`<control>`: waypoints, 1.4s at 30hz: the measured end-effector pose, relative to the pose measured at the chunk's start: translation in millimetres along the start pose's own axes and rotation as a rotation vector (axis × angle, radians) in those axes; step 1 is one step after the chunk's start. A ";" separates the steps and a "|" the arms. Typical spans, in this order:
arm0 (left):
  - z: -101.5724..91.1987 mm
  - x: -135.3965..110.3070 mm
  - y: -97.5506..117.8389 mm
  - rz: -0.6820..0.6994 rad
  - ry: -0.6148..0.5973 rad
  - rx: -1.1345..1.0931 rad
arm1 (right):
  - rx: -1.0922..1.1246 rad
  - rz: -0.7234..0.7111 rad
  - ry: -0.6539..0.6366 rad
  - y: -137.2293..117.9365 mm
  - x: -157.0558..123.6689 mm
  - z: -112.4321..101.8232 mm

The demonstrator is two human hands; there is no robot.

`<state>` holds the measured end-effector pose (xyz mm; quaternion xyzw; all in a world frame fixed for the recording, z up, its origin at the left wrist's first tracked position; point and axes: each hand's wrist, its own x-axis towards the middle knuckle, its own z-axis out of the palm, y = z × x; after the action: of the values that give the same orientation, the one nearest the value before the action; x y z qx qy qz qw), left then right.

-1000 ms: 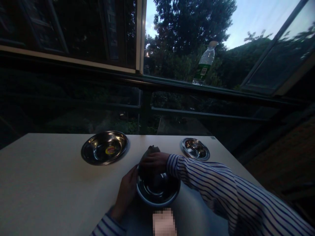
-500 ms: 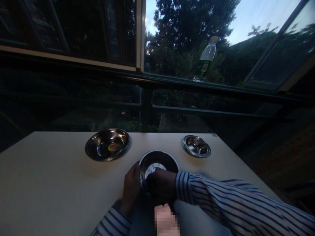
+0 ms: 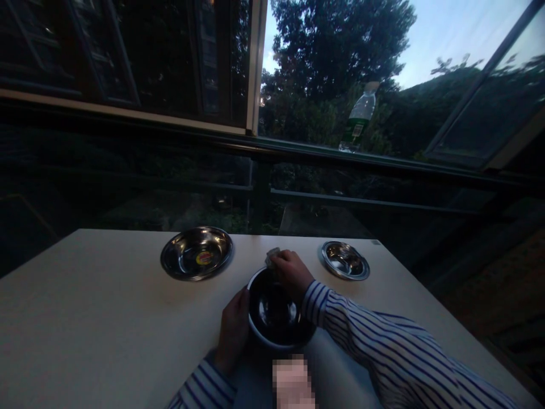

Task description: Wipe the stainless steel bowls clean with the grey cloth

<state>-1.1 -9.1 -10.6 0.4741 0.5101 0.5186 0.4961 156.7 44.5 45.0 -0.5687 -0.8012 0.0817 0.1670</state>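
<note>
A deep metal bowl [image 3: 276,318] tilts toward me at the near edge of the table, its dark inside catching a few reflections. My left hand [image 3: 233,326] is closed on its left side, thumb by the rim. My right hand [image 3: 293,272] is at the far rim, fingers pinched on a small pale grey wad [image 3: 272,257] that looks like cloth; its exact kind is too dim to tell. The lower side of the bowl and most of my left fingers are hidden.
On the white table [image 3: 128,318] a wide shallow metal basin [image 3: 181,258] with a yellow-red sticker stands back left. A smaller metal dish [image 3: 347,261] lies back right. Beyond the table runs a dark railing, and a green-labelled plastic bottle [image 3: 357,122] stands on the window ledge.
My right hand has moved up from inside the bowl to its far rim, bringing the pale wad into sight. The bowl now tilts more toward me. The camera view has shifted slightly.
</note>
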 end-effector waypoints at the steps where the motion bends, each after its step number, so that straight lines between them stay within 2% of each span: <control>1: 0.2 0.2 0.2 0.007 0.012 0.015 | -0.029 -0.040 -0.030 -3.1 0.7 1.8; 7: -1.9 2.4 0.6 0.039 0.057 0.076 | -0.151 -0.316 -0.195 -26.5 5.7 17.1; 14: -0.7 1.6 1.2 0.058 0.017 0.056 | -0.304 -0.236 -0.194 0.0 18.9 0.5; 20: 0.5 1.7 2.4 0.030 0.031 0.089 | -0.259 -0.486 -0.284 -25.7 21.7 8.4; 22: -1.2 1.1 2.9 0.046 0.043 0.093 | -0.265 -0.473 -0.290 -21.1 25.5 6.4; 25: -3.1 0.7 4.2 0.068 0.049 0.115 | -0.288 -0.381 -0.289 4.0 26.5 -3.6; 30: -4.1 2.0 2.4 0.080 0.051 0.149 | -0.295 -0.235 -0.251 39.6 -3.5 -22.2; 37: -4.4 0.7 2.0 0.093 0.091 0.175 | -0.275 -0.119 -0.188 47.1 -70.4 -33.5; 39: -4.7 0.8 5.1 0.104 0.059 0.168 | -0.271 -0.132 -0.186 49.3 -73.7 -34.4; 42: -5.4 2.2 8.7 0.115 0.002 0.145 | -0.278 -0.186 -0.199 47.9 -52.5 -32.5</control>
<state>-6.9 -7.1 -2.1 0.5366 0.5187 0.5087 0.4293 226.3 9.6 50.7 -0.4991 -0.8664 0.0102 0.0135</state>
